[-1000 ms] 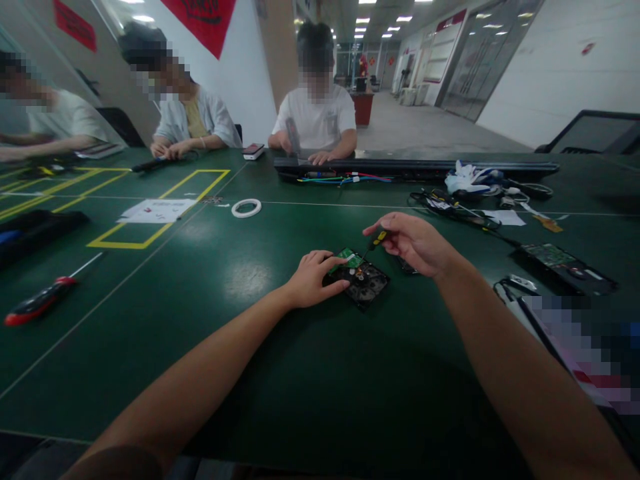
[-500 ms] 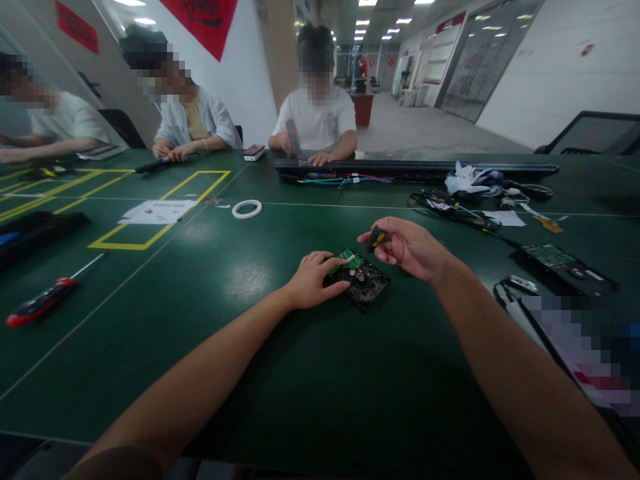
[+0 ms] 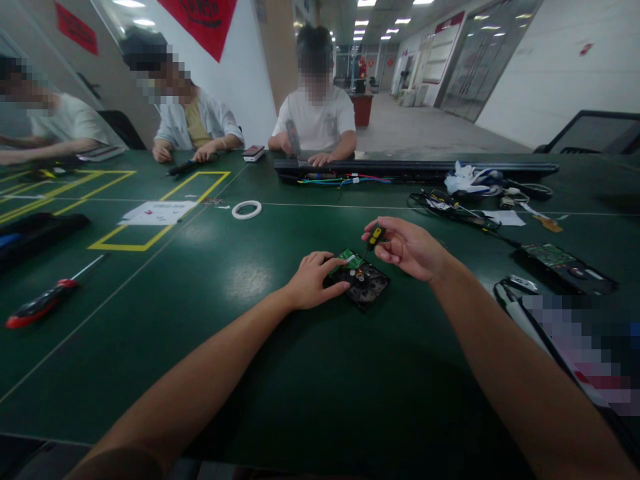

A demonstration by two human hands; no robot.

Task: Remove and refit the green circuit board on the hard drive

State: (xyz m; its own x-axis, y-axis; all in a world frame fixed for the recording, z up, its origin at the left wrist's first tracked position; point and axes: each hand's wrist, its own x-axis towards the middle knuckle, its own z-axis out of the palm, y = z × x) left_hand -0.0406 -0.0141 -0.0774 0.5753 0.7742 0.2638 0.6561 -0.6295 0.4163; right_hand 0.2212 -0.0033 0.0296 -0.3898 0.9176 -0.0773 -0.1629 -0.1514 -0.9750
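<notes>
Grip of the right hand is grasping a yellow-and-black screwdriver, its shaft slanting down toward the hard drive. Unclenched and spread, the left hand is resting on the drive's left side, while the drive is lying well in from the table's near edge.
</notes>
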